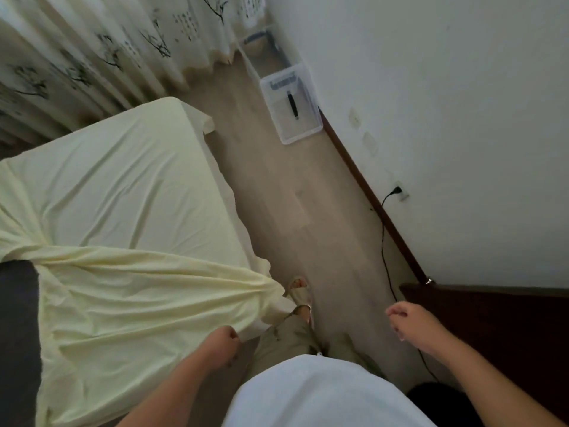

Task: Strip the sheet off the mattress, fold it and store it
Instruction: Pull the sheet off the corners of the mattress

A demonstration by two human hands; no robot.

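A pale yellow sheet (117,192) covers the mattress on the left. Its near corner is pulled loose and bunched into long folds that run to my left hand (219,346), which grips the gathered edge at the bed's side. At the lower left, bare dark grey mattress (17,328) shows where the sheet has come off. My right hand (411,323) hangs over the floor to the right, fingers loosely curled, holding nothing.
A strip of wood floor (286,195) runs between bed and white wall. A clear plastic box (291,103) stands by the wall farther on. A black cable (385,241) hangs from a wall socket. Dark wooden furniture (492,328) sits at right; patterned curtains (92,57) hang behind the bed.
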